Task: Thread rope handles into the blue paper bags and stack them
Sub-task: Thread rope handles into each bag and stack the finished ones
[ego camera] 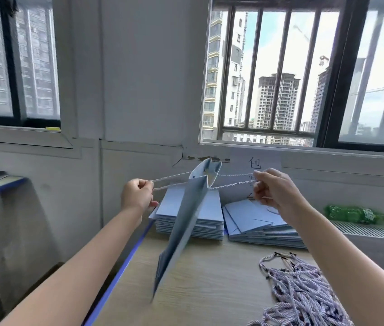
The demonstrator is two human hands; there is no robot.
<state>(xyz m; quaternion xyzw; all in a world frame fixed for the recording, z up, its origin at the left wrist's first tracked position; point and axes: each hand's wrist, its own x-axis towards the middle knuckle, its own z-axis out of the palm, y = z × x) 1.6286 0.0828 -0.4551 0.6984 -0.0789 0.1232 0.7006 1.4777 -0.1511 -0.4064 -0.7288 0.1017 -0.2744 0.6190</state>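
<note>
Head view: the blue paper bag (181,222) hangs in the air over the tabletop (198,290), in front of 2 stacks of flat bags (191,215). It looks light and easy to crease, so holding the ropes seems best. The left hand (136,198) pinches 1 rope handle (172,181); the right hand (270,189) pinches the other (233,183). The bag's mouth points up and away, and its long side slants down toward the person.

There is just one camera, worn on the person's head. It looks forward and a bit down, straight at a wall with a barred window (280,74) in the upper right of the frame. Both arms reach in from the bottom corners, so the camera is close. The wooden table (209,278) fills the bottom middle, and the wide lens bends the edges.
</note>
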